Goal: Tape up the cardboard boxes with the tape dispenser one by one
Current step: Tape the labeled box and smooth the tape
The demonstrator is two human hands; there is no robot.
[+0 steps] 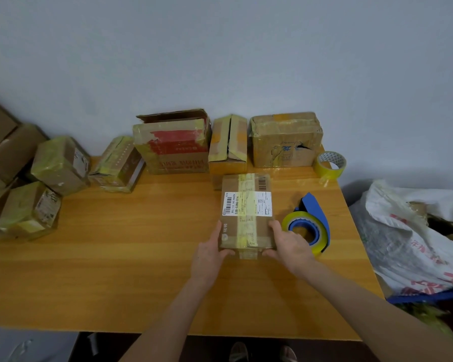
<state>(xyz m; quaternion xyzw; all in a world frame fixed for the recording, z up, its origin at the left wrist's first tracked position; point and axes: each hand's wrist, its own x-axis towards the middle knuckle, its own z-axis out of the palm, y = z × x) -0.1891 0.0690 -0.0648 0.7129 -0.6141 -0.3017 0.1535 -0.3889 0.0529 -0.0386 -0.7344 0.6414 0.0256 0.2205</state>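
We faced a plain, pale blue-grey wall, with a honey-coloured wood-grain tabletop set against it under soft, even light. Grey floor showed past its near left edge.

Flat brown box, yellow-taped along its labelled top, lies on the desk; blue tape dispenser, yellow roll loaded, just right.

Bare forearms, left hand, right hand, dim shoes below

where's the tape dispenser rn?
Head view: the tape dispenser lies on the table, right of centre, just right of the box and next to the right hand gripping that box.
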